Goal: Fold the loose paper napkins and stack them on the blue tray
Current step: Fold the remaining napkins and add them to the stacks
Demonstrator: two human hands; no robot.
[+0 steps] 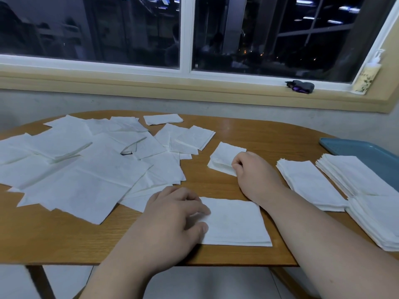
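Two springy folds could reopen left of the blue tray (354,151): right grip (255,171) pinches the small napkin (224,159), flat left grip (172,216) presses the wide napkin (236,223).

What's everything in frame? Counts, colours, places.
table: one, brown wood
blue tray: one, blue, far right
loose napkins: many, white, overlapping, left half
folded squares: several, white, far centre
small folded napkin: one, white, centre
large folded napkin: one, white, near edge
folded stacks: three, white, right side, one overlapping the tray
dark cloth: one, grey, windowsill
bottle: one, pale, sill's right end
left hand: one, resting on large folded napkin
right hand: one, pinching small folded napkin
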